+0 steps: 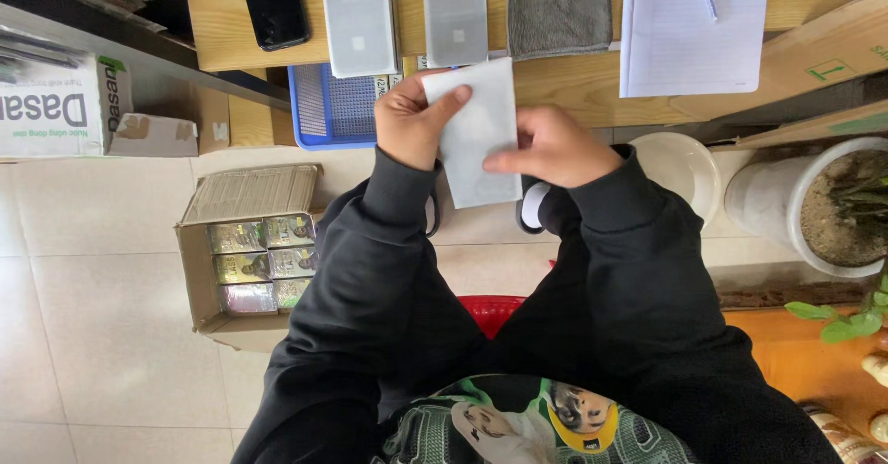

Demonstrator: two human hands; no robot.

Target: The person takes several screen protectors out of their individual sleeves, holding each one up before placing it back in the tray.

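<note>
Left hand: I see my left hand raised in front of me, thumb on top, fingers closed on the white packet.
Right hand: my right hand pinches the packet's right edge with closed fingers.
Packet: it is held over the desk edge, flat side to me, long side running near to far, a bit tilted.
Cardboard box: the open cardboard box on the floor holds shiny small packs.
Blue basket: the blue basket sits farther off; I cannot tell what is inside.

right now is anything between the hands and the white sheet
Nothing visible. The left hand and right hand both grip the white sheet directly, left thumb over its top edge, held above the blue tray.
</note>
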